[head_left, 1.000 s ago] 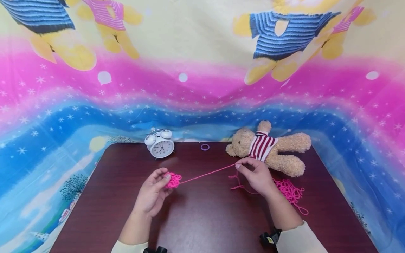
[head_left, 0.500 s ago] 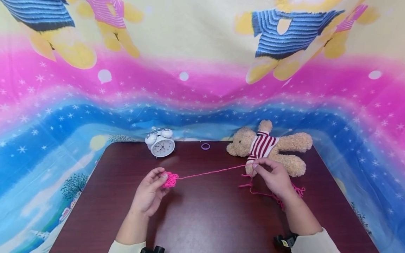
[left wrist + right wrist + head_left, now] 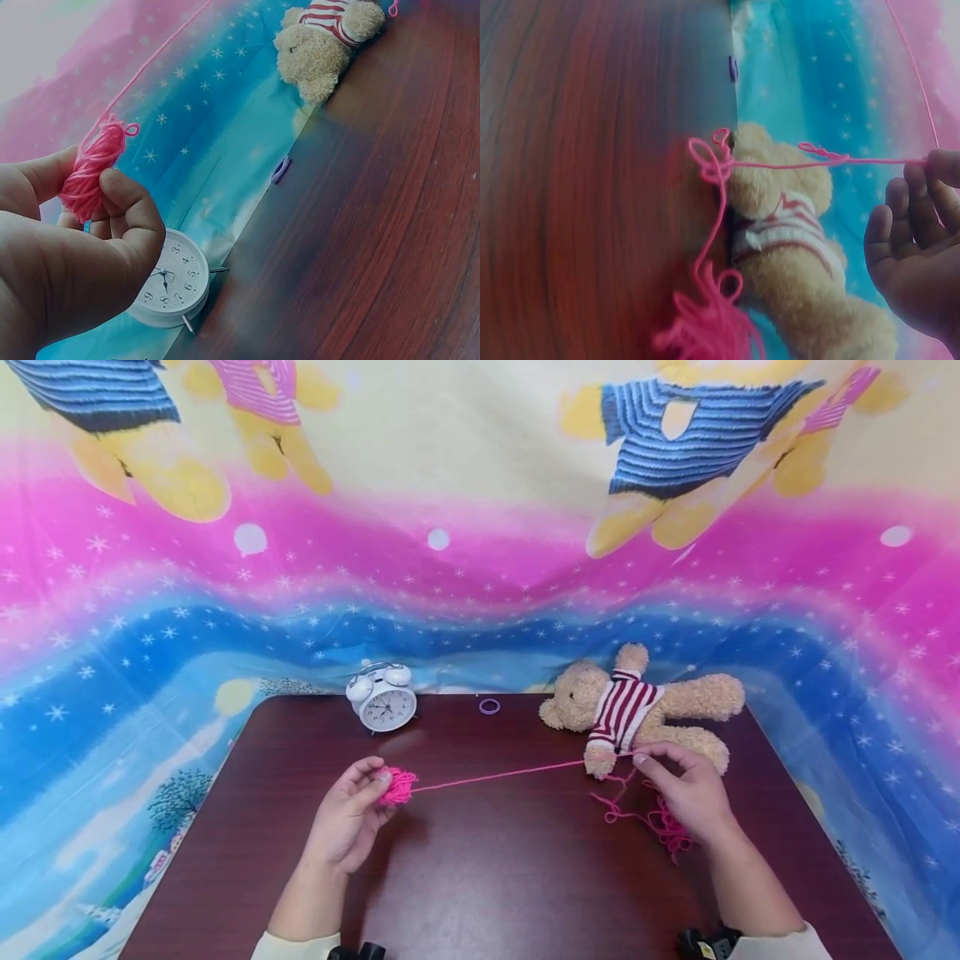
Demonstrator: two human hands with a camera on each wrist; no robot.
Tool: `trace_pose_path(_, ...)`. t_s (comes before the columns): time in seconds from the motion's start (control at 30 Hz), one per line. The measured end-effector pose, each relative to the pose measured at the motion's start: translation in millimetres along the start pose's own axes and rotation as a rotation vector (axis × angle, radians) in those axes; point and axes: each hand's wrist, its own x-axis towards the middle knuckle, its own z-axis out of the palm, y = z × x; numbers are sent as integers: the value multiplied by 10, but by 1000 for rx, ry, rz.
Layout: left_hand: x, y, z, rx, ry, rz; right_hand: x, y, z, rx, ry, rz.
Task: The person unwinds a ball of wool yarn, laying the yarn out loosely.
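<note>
Yarn (image 3: 397, 786), pink: left hand (image 3: 351, 818) clamps bundle (image 3: 94, 169) between thumb and fingers above tabletop (image 3: 480, 860); right hand (image 3: 692, 789) pinches straight strand (image 3: 498, 776), loose tangle (image 3: 671, 831) nearby. Far edge: teddy bear (image 3: 622, 714) lies near right corner, purple ring (image 3: 490, 713) midway, alarm clock (image 3: 387, 710) near left corner.

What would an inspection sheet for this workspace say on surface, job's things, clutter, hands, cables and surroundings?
Surface: dark wood-grain table.
Job's things: pink yarn bundle; strand running straight from it; loose yarn, partly hidden in the head view.
Clutter: white clock, standing; purple ring near the far edge; teddy, lying down.
Hands: left hand grips the bundle; right hand pinches the strand.
Cables: nothing seen.
Surroundings: printed cloth behind and on both sides.
</note>
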Motion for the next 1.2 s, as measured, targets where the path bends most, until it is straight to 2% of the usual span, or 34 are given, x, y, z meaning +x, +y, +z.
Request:
trace_pose_path(0.2,-17,26,-37,-5,11,4,-52,95,-161,-57,18,23)
trace_pose_path(0.5,-28,43,-93,9,22,-1,-103,188,-387,-39,44,54)
trace_pose_path(0.83,-48,73,-200,5,44,8,-161,270,-600,-100,93,81)
trace_pose_path(1.2,-80,112,-354,-4,50,16,-177,454,-863,-71,152,124)
